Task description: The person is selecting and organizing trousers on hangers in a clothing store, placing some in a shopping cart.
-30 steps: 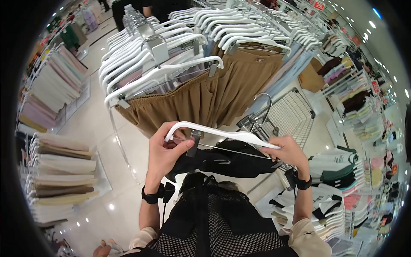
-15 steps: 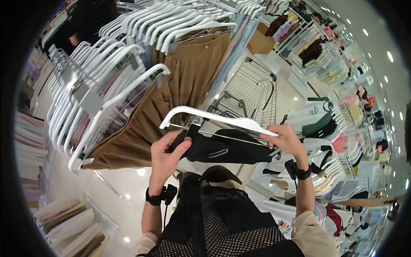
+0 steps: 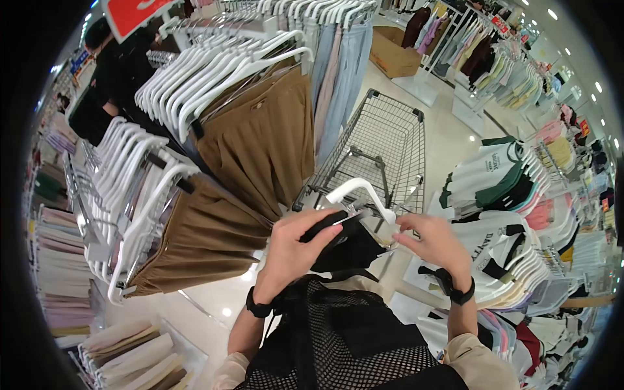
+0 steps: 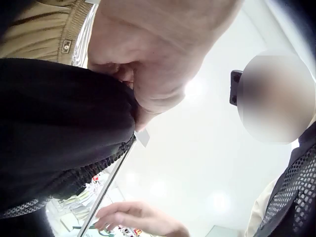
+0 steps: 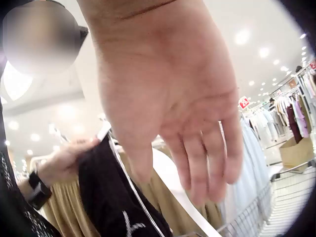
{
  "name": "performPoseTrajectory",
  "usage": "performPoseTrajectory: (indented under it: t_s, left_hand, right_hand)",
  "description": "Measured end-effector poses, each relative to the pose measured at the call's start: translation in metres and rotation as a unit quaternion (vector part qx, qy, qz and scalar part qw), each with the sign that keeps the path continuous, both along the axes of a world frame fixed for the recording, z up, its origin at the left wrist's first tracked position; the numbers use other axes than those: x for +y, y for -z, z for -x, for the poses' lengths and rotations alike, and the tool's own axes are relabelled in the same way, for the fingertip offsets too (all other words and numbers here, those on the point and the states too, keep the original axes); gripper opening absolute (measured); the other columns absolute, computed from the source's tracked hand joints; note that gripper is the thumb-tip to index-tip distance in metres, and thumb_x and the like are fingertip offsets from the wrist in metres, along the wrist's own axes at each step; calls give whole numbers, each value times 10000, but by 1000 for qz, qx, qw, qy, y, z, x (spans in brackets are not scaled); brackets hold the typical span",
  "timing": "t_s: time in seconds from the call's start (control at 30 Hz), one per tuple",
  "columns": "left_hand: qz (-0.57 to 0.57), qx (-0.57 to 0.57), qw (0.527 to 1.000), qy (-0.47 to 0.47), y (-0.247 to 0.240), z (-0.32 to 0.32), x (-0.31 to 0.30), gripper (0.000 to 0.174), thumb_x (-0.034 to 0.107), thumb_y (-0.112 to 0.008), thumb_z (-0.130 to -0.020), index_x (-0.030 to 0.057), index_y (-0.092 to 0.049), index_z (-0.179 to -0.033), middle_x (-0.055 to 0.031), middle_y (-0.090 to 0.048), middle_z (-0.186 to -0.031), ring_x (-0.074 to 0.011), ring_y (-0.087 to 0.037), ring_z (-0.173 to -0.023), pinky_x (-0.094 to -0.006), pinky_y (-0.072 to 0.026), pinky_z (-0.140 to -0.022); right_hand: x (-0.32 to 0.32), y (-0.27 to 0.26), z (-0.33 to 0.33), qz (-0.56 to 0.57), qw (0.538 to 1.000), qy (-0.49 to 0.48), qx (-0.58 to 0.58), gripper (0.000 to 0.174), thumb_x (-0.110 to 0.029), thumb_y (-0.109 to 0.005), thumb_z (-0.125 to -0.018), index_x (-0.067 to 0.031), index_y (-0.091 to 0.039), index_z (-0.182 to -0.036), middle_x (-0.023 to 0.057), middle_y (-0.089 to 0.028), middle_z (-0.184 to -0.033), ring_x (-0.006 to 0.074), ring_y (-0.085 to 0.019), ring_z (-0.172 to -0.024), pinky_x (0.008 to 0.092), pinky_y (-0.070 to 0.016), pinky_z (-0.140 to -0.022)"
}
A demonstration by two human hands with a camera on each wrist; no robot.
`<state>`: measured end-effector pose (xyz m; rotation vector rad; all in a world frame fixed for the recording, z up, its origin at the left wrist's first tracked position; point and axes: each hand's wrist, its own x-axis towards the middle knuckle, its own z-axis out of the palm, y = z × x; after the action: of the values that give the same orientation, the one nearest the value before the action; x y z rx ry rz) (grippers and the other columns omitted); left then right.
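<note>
My left hand (image 3: 292, 250) pinches the upper edge of a black garment (image 3: 351, 246), thumb and fingers at one hanger clip. The cloth hangs from a white clip hanger (image 3: 356, 185), held in front of my body. In the left wrist view the garment (image 4: 59, 128) shows a gathered waistband along the metal bar. My right hand (image 3: 437, 242) is beside the hanger's other end, holding nothing. Its fingers (image 5: 198, 163) are extended and relaxed in the right wrist view, overlapping the white hanger (image 5: 173, 177) behind them.
Brown trousers (image 3: 260, 130) hang on white hangers along a rack at the left. A wire shopping cart (image 3: 390, 136) stands just ahead. Printed shirts (image 3: 484, 172) hang at the right, and a cardboard box (image 3: 395, 55) sits farther back. A person in black (image 3: 120, 71) is at the far left.
My right hand has let go of the hanger's end and opened. My left hand keeps its pinch, and the hanger has turned and tilted. The view has swung right, toward the cart.
</note>
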<state>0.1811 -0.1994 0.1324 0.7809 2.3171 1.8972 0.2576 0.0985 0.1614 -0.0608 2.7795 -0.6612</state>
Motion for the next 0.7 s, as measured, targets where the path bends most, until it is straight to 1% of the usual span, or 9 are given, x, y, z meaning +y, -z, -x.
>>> performPoseTrajectory:
  t_s: [0.1,0.2,0.3,0.33,0.43,0.47,0.57,0.6,0.7]
  left_hand:
    - [39,8,999,19,-8,8,38,277,69,-812,-903,-1,-765,-1167,-142,-768,-952,-205,-725,-804,-315,-554,-749]
    - [78,14,996,30,-15,17,75,281,64,-814,-899,1,-766,-1168,-131,-771,-951,-198,-727,-809,-303,-554,-753]
    - [92,-5,996,16,-18,25,101,281,53,-816,-891,-1,-771,-1163,-118,-778,-956,-176,-727,-817,-293,-554,-757]
    - [98,-26,995,8,-19,27,107,282,49,-818,-887,-1,-774,-1161,-114,-780,-958,-166,-726,-821,-290,-554,-759]
    - [97,-38,994,-15,-14,37,125,294,28,-829,-868,-13,-780,-1155,-101,-793,-980,-124,-713,-838,-269,-553,-770]
    - [98,-57,993,-17,-14,39,131,297,22,-831,-864,-11,-782,-1156,-95,-794,-976,-115,-710,-837,-262,-552,-765]
    - [92,-88,991,-33,-13,43,134,305,5,-831,-858,-5,-784,-1159,-82,-794,-961,-93,-701,-827,-249,-548,-747]
    - [87,-94,991,-39,-12,43,133,307,-1,-829,-857,-3,-784,-1160,-78,-793,-955,-86,-697,-823,-245,-546,-740]
    - [32,-108,991,-72,-12,44,128,281,-5,-821,-862,-9,-781,-1140,-77,-793,-950,-79,-688,-806,-235,-540,-722]
  right_hand:
    - [8,-25,23,220,951,30,216,434,-215,-798,-906,-25,-661,-1272,105,-718,-1169,261,-690,-1068,378,-534,-909]
    - [30,1,62,333,914,-58,224,445,-144,-824,-889,-36,-655,-1287,43,-700,-1195,167,-658,-1067,335,-526,-916]
    - [51,47,83,522,847,-42,90,372,-202,-827,-929,-30,-672,-1221,17,-687,-1078,119,-622,-921,292,-515,-771]
    - [54,58,84,552,829,-7,86,319,-206,-825,-946,-42,-676,-1175,-21,-661,-1024,48,-569,-882,239,-468,-739]
    - [64,61,90,581,808,17,97,298,-218,-827,-948,-39,-671,-1129,-30,-652,-955,41,-557,-830,218,-435,-710]
    - [69,64,96,597,795,4,107,266,-223,-827,-951,-50,-646,-1039,-41,-633,-903,30,-529,-786,220,-411,-674]
    - [84,69,100,589,802,-16,92,268,-225,-826,-955,-68,-609,-968,-66,-578,-849,20,-470,-741,230,-366,-632]
    - [84,68,99,626,774,-2,92,289,-227,-826,-958,-78,-580,-929,-79,-516,-822,20,-413,-714,239,-324,-608]
    - [97,66,100,668,739,9,85,285,-224,-828,-956,-76,-586,-927,-88,-486,-803,23,-395,-706,243,-310,-604]
